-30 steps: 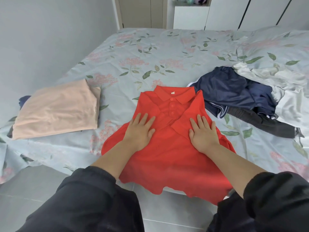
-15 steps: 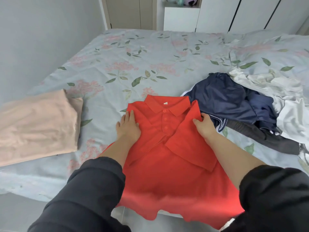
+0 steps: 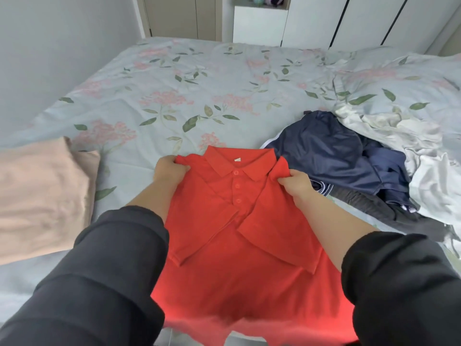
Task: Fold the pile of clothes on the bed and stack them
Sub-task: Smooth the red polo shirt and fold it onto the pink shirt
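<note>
Firmly gripped at both shoulders by left hand [image 3: 169, 171] and right hand [image 3: 297, 184]: red polo shirt [image 3: 239, 236], sleeves folded in, at the near edge of the bed [image 3: 199, 81], between folded peach garment [image 3: 42, 196] left and unfolded pile [image 3: 334, 156] right.

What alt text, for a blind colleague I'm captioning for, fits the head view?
A person's left hand and right hand each pinch a shoulder of a red polo shirt, sleeves folded in, lying on a floral bedsheet. A folded peach garment lies to its left; an unfolded clothes pile lies to its right.
</note>
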Demonstrator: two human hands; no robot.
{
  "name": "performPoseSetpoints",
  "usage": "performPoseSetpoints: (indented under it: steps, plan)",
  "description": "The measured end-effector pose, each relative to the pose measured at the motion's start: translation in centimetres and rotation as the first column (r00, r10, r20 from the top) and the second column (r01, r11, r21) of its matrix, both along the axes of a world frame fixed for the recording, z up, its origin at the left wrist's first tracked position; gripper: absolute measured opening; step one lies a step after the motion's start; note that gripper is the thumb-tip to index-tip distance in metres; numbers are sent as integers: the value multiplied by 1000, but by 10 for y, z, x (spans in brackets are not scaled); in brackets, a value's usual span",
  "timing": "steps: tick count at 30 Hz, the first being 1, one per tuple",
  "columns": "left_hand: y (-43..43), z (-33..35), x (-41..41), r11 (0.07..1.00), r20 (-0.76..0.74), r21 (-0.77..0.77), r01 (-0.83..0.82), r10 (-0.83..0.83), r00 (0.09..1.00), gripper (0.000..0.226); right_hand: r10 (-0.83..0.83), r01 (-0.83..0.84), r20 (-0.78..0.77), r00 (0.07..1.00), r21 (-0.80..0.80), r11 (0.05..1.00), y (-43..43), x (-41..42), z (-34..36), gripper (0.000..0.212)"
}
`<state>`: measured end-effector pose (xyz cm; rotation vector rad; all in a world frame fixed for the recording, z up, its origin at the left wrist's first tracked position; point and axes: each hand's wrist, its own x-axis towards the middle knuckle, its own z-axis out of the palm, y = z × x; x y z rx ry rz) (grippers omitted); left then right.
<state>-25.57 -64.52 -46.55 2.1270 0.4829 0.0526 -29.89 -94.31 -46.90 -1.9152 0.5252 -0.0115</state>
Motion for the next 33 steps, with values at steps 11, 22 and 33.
performPoseSetpoints:
  steps: [11,22,33]
  plan:
    - [14,48,-72,944,266,-300,138,-56,962,28,-5,-20,231,973,109,994,2,-46,48,28]
    - [61,21,-203,832,169,367,416,-499,850,45,484,-282,223,846,-583,762,-21,-170,23,41]
    - [-1,34,-232,754,131,436,492,-594,794,74,681,-467,140,719,-628,622,14,-206,36,37]
